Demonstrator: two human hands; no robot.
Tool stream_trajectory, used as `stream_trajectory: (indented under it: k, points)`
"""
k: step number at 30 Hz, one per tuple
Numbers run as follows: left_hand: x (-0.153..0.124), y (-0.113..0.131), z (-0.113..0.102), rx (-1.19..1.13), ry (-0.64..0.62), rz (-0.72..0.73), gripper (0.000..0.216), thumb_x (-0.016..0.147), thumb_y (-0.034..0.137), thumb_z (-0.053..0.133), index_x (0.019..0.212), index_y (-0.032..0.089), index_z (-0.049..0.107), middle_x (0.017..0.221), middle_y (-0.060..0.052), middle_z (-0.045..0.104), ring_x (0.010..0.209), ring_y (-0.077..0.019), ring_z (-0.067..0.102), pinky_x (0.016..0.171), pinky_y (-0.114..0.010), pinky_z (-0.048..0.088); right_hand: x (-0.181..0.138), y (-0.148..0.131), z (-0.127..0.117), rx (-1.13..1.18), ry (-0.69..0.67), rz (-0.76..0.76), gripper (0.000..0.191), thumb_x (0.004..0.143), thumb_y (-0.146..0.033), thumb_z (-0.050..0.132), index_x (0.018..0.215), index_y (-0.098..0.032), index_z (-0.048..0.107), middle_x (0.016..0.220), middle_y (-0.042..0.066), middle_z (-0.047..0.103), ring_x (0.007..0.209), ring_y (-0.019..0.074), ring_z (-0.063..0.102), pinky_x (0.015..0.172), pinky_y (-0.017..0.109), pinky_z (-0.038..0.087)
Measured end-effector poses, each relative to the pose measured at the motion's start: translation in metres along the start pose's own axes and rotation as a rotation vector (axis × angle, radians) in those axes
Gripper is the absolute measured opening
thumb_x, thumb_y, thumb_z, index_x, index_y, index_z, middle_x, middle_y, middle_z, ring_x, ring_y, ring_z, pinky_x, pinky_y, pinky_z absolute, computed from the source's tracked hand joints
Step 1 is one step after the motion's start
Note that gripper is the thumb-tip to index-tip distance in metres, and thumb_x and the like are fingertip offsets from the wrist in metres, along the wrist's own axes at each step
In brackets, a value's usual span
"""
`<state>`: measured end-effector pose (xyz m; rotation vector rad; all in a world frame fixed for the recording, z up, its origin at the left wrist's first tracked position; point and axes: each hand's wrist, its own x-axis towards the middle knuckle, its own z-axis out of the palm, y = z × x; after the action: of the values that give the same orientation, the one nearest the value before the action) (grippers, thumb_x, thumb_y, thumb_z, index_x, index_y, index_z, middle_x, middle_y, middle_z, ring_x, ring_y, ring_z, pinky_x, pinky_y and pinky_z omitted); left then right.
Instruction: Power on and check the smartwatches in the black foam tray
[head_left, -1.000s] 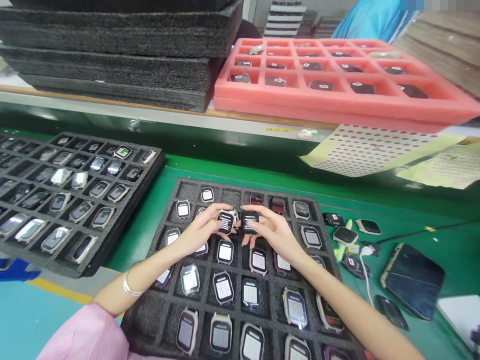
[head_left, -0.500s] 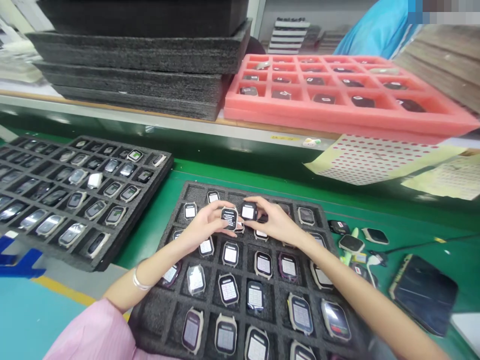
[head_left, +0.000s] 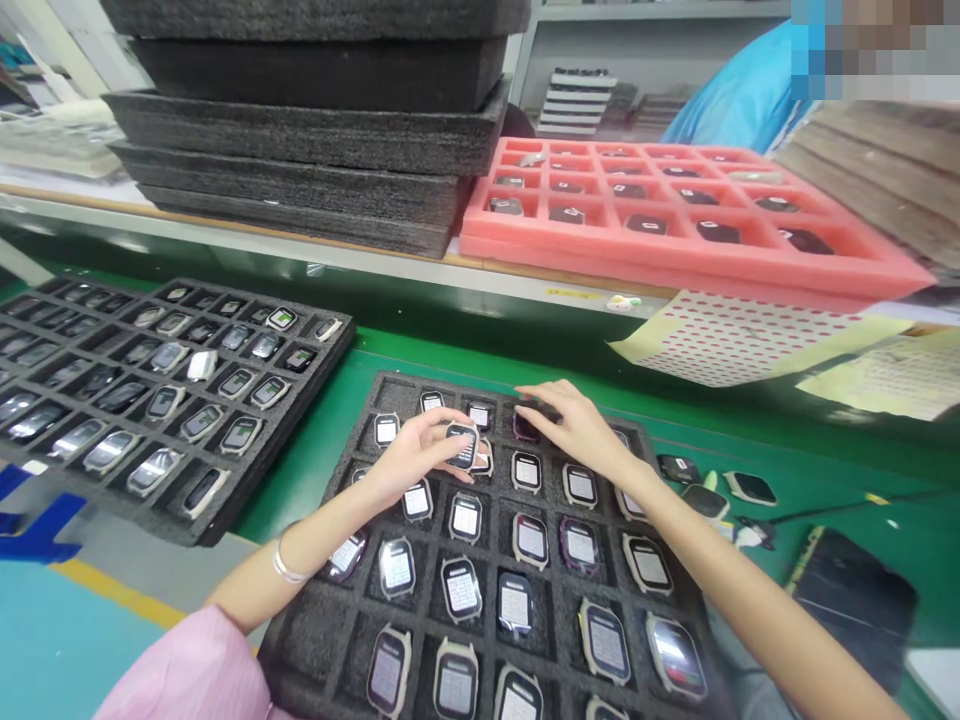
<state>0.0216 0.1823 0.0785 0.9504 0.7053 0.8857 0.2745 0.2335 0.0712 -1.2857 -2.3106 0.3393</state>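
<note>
A smartwatch without a strap point(head_left: 463, 450), its screen lit with text, is in my left hand point(head_left: 420, 448), gripped between thumb and fingers above the black foam tray point(head_left: 304, 625). My right hand point(head_left: 574, 428) reaches over the tray's back row, fingers apart and stretched out. Just under those fingertips lies a purple-framed watch point(head_left: 525, 424), partly covered; contact cannot be made out. In the back row, a dark watch point(head_left: 480, 415) with a lit screen sits in its compartment. Many other watch bodies fill the tray, most with white lists on screen.
Another black foam tray point(head_left: 274, 420) of watches lies at left. On the shelf stand stacked black foam trays point(head_left: 300, 130) and a pink foam tray point(head_left: 675, 265) of dark parts. Loose watches point(head_left: 750, 488), a cable and a dark flat device point(head_left: 855, 600) lie at right. A person's blue sleeve point(head_left: 727, 85) shows behind.
The dark watch that my right hand held now lies in a back-row compartment. That hand has moved right to the purple-framed watch. My left hand still holds its watch; the view has shifted slightly.
</note>
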Motion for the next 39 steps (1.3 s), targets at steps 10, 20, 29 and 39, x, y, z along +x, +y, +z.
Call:
stream_trajectory:
  k: [10,20,29,39]
  points:
    - [-0.003,-0.005,0.001,-0.014,0.004,0.011,0.038,0.076,0.031,0.073,0.107,0.015,0.057,0.093,-0.012,0.071,0.083,-0.0224,0.068,0.066,-0.031,0.057,-0.039,0.013,0.000,-0.073,-0.039,0.103,0.028,0.093,-0.038,0.048,0.094,-0.019,0.069,0.096,0.010,0.070,0.089,0.0273,0.060,0.082,0.041,0.047]
    - [-0.003,-0.004,0.012,0.040,0.047,-0.026,0.044,0.073,0.032,0.075,0.108,0.014,0.056,0.089,-0.010,0.070,0.080,-0.0200,0.067,0.065,-0.029,0.054,-0.012,-0.003,0.031,-0.058,0.030,0.305,0.017,0.079,-0.028,0.071,0.080,-0.014,0.062,0.085,0.011,0.055,0.090,0.0308,0.057,0.082,0.043,0.045]
    - [0.013,0.006,0.032,0.197,0.111,0.114,0.042,0.075,0.023,0.069,0.111,0.016,0.050,0.093,-0.006,0.065,0.077,-0.0174,0.065,0.063,-0.026,0.047,-0.024,-0.005,0.021,0.421,0.125,0.331,0.038,0.080,-0.050,0.064,0.093,-0.015,0.059,0.077,0.005,0.064,0.072,0.0220,0.063,0.071,0.038,0.051]
    - [0.008,-0.026,0.011,0.604,0.126,0.242,0.044,0.077,0.018,0.064,0.118,0.019,0.050,0.119,-0.007,0.058,0.111,-0.0238,0.054,0.099,-0.037,0.038,-0.044,-0.053,0.003,1.160,0.075,0.467,0.034,0.083,-0.036,0.067,0.107,-0.014,0.057,0.093,0.012,0.070,0.039,0.0034,0.040,0.031,0.016,0.029]
